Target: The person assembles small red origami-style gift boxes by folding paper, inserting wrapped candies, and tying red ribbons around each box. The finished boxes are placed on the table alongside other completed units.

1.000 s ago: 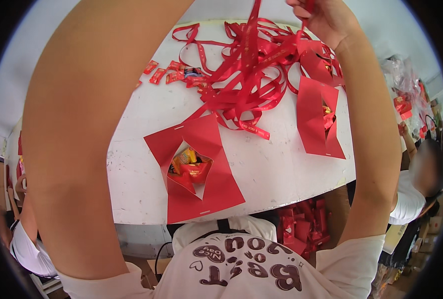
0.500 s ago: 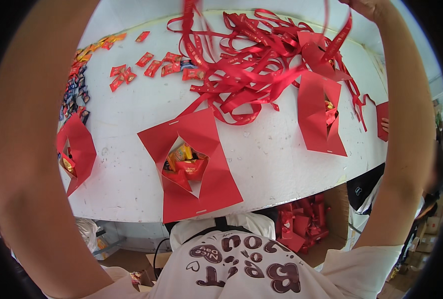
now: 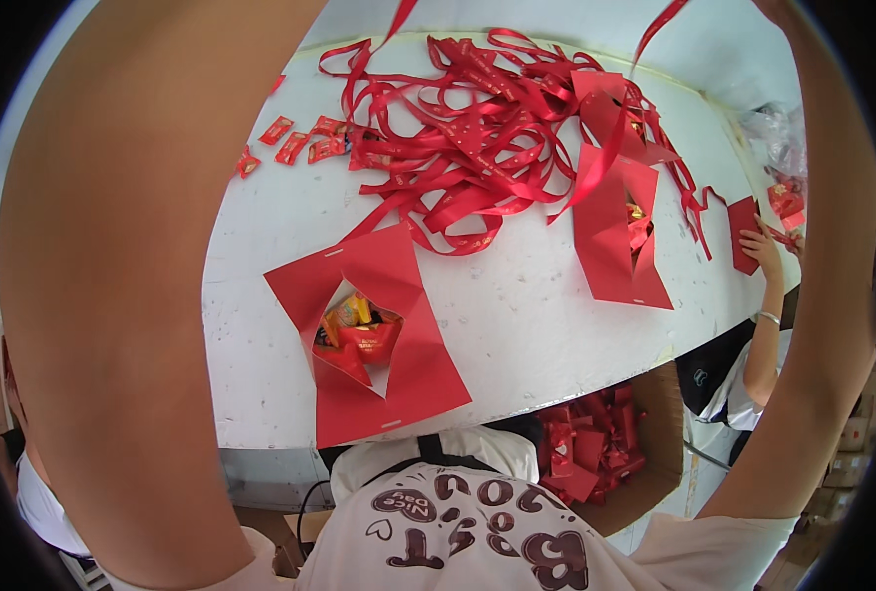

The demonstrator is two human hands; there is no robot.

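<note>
While both of the person's forearms rise past the upper edge of the view, 2 red ribbon strands hang from above: one (image 3: 399, 18) near the top centre, another (image 3: 655, 25) toward the top right. Both drop to the tangled pile of red ribbons (image 3: 477, 148) on the far part of the white table (image 3: 517, 325). Neither hand is in view, so it cannot be told whether they are wide, narrow or holding the strands.

Near the front edge of the table lies a flat red paper box (image 3: 369, 335), its 4 flaps spread open like a star, with small wrapped sweets (image 3: 354, 330) in yellow and red gathered in its middle. A second red box (image 3: 620, 231) lies unfolded to the right, touching the edge of the ribbon pile, also with sweets at its centre. A scatter of small red packets (image 3: 305, 148) sits at the far left of the table, just beside the ribbons.

At the right edge, another person's hand (image 3: 758, 251) rests against a red card (image 3: 743, 231), a bracelet on the wrist. Below the table stands a cardboard carton (image 3: 655, 433) holding more folded red boxes (image 3: 586, 448). At the bottom of the view shows the person's white printed shirt (image 3: 468, 522).
</note>
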